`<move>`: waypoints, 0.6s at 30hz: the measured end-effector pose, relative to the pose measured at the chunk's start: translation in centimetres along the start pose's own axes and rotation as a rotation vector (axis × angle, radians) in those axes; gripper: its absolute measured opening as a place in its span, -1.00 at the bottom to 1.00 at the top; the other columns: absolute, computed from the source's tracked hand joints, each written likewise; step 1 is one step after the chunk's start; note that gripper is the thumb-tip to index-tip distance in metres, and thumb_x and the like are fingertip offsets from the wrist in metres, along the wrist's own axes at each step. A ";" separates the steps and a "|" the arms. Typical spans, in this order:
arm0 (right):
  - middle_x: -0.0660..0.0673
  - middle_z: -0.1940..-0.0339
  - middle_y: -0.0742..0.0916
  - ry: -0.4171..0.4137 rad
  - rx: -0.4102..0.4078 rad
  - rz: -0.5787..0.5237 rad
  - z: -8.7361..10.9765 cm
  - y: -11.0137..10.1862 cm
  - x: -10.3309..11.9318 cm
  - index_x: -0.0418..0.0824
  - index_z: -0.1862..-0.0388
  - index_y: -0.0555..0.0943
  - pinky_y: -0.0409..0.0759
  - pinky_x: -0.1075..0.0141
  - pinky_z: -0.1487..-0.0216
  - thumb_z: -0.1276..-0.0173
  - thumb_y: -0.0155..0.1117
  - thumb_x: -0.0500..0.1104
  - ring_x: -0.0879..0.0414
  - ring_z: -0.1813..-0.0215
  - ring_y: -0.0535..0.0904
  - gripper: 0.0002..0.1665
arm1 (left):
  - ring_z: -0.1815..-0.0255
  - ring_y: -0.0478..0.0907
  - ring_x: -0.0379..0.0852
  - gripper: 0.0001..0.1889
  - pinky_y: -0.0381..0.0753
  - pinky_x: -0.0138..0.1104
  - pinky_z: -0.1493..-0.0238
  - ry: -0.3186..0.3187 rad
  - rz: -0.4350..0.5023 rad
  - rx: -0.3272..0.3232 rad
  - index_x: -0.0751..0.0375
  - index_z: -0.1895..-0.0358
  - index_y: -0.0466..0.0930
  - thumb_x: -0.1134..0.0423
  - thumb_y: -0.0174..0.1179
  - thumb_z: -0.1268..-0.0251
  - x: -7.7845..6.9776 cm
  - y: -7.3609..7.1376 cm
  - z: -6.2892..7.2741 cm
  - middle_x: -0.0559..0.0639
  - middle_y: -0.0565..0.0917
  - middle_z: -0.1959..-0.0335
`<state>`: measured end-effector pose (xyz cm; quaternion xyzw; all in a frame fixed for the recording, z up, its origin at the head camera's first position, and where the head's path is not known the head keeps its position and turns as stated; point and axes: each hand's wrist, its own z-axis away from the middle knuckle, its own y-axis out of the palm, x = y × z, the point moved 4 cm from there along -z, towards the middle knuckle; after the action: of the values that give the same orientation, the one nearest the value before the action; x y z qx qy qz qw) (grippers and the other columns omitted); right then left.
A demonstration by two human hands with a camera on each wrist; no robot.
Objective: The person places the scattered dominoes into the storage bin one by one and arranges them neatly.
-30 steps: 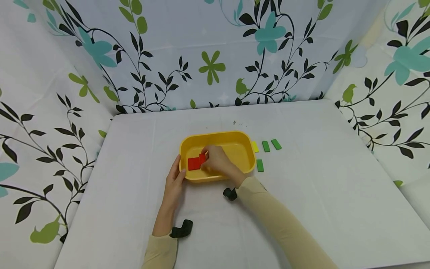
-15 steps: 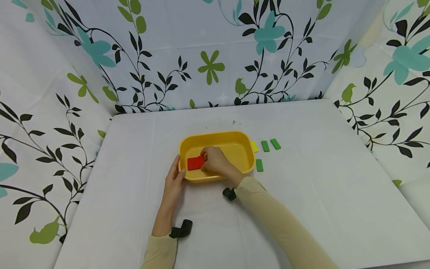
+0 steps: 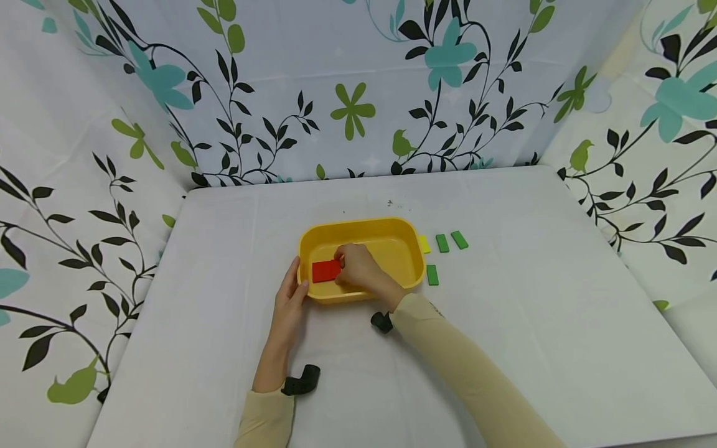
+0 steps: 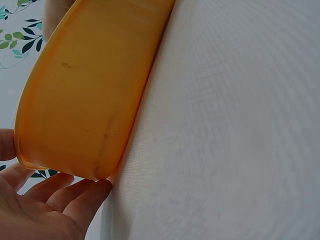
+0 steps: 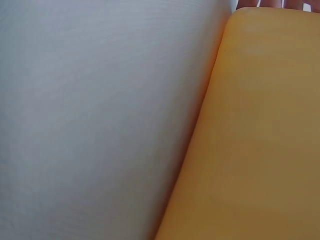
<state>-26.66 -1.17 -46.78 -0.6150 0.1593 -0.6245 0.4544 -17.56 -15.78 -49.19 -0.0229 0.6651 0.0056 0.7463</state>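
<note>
A yellow plastic tray sits on the white table. My left hand holds its left end, with the thumb at the rim near the front corner; in the left wrist view the fingers lie against the end wall. Inside the tray, flat red rectangular pieces lie together at the left end. My right hand reaches in over the front rim, pinching the rightmost red piece, partly hidden by the fingers. The right wrist view shows mostly the tray's outer wall, not the right fingers' grip.
Three green blocks lie right of the tray: one farther off, one beside it, and one nearer the front. A yellow block lies against the tray's right side. Patterned cloth hangs behind and beside the table.
The red piece under my right fingers, which stuck out beyond the others' back edge, has shifted toward me and lines up more closely with them. The tray and left hand hold nearly still.
</note>
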 end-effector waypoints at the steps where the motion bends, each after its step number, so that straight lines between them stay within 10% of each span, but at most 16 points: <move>1: -0.13 0.29 0.65 -0.001 0.000 0.002 0.0 0.0 0.0 -0.32 -0.05 0.62 0.53 0.33 0.16 -0.04 0.50 -0.32 0.03 0.20 0.49 -0.48 | -0.61 -0.07 -0.18 -0.42 0.17 -0.22 -0.52 0.000 0.001 0.000 -0.13 -0.58 -0.02 0.24 -0.18 -0.59 0.0 0.0 0.0 -0.21 -0.02 -0.60; 18: -0.12 0.30 0.65 -0.011 0.000 0.038 0.1 -0.1 0.2 -0.33 -0.04 0.62 0.54 0.35 0.15 -0.03 0.48 -0.33 0.04 0.21 0.49 -0.47 | -0.60 -0.09 -0.21 -0.42 0.15 -0.24 -0.52 0.004 0.009 -0.001 -0.12 -0.58 -0.03 0.24 -0.18 -0.59 0.0 0.1 0.1 -0.22 -0.02 -0.60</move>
<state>-26.57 -1.23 -46.60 -0.6153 0.1684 -0.6121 0.4673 -17.50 -15.69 -49.17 -0.0201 0.6668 0.0092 0.7449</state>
